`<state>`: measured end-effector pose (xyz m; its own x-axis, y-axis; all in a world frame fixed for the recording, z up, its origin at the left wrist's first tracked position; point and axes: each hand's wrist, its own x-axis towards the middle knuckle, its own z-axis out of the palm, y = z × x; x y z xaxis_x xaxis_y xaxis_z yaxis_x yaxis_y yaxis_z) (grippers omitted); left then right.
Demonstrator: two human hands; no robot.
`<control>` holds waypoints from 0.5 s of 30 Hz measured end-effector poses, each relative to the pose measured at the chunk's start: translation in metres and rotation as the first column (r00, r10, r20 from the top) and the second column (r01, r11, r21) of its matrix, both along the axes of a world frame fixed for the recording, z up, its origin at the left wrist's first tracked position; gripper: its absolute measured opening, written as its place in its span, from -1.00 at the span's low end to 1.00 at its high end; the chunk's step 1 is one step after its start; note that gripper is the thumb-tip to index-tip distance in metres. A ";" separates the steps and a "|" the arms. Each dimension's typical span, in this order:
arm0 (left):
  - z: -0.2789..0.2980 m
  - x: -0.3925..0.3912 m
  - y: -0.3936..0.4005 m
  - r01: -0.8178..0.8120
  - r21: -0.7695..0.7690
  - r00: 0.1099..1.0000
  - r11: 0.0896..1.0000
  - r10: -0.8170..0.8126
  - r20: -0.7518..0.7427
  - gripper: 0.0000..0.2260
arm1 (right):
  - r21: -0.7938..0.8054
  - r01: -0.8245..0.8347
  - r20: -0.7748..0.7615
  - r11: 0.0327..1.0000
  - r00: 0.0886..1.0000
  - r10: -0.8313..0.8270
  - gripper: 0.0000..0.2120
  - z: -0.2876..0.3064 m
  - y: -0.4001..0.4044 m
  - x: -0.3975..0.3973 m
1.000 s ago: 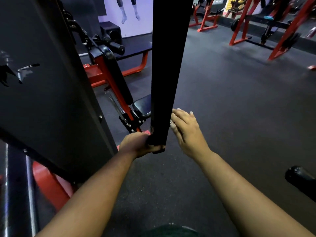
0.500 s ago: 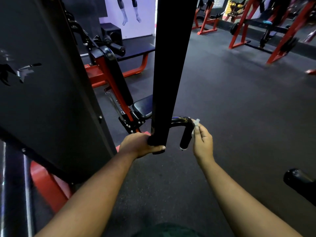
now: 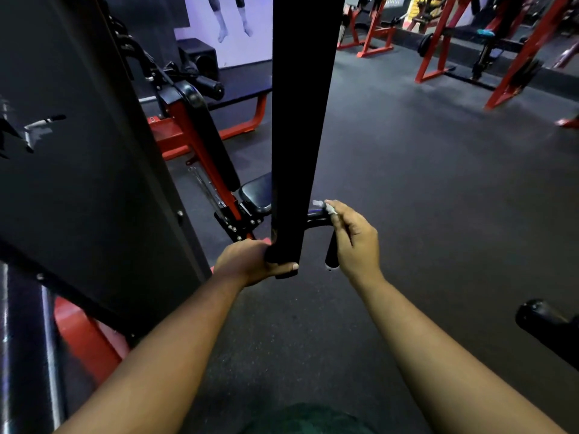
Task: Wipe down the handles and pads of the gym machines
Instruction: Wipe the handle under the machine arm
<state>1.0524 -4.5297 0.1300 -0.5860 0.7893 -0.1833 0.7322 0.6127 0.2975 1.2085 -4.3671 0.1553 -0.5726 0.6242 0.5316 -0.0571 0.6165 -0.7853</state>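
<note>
A gym: red-framed machines (image 3: 438, 42) line a dark rubber floor (image 3: 423, 183), a padded seat (image 3: 257, 195) sits on a red-and-black machine (image 3: 200, 136), and a poster (image 3: 228, 26) shows an athlete's legs.

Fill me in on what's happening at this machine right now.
A person is wiping down a gym machine. The left hand grips the bottom end of the hanging black arm, holding it steady. The right hand pinches a small pale wipe and presses it against the top bend of the curved black handle beside that arm. The lower end of the handle is still uncovered below the hand. The machine's black seat pad sits just behind, untouched at this moment.
</note>
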 end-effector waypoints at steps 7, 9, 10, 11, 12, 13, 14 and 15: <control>0.001 0.003 -0.001 -0.027 0.004 0.999 1.000 0.027 0.023 -0.06 | -0.443 0.126 -0.088 0.888 0.979 -0.183 -0.75 -0.030 -0.001 0.002; 0.001 0.003 -0.001 -0.029 -0.001 0.999 1.000 0.029 0.034 -0.03 | -0.528 0.164 -0.066 0.833 0.970 -0.233 -0.77 -0.046 0.000 0.005; 0.001 0.003 -0.001 -0.024 -0.004 0.999 1.000 0.024 0.036 -0.06 | -0.566 0.164 -0.053 0.808 0.971 -0.234 -0.78 -0.054 0.000 0.007; 0.002 0.004 -0.001 -0.018 -0.006 0.999 1.000 0.018 0.034 -0.09 | -0.603 0.156 -0.034 0.782 0.975 -0.221 -0.77 -0.063 0.001 0.009; 0.002 0.004 -0.001 -0.010 -0.003 0.999 1.000 0.010 0.032 -0.11 | -0.631 0.150 -0.011 0.761 0.979 -0.201 -0.77 -0.072 0.001 0.011; 0.003 0.004 0.000 -0.004 -0.003 0.999 1.000 0.005 0.033 -0.12 | -0.647 0.137 0.006 0.750 0.985 -0.174 -0.76 -0.079 0.003 0.012; 0.004 0.005 -0.001 -0.001 -0.002 0.999 1.000 0.001 0.037 -0.12 | -0.646 0.129 0.024 0.753 0.989 -0.148 -0.76 -0.085 0.005 0.014; 0.005 0.005 -0.001 -0.001 -0.003 0.999 1.000 0.001 0.042 -0.13 | -0.630 0.126 0.040 0.766 0.991 -0.130 -0.76 -0.088 0.008 0.015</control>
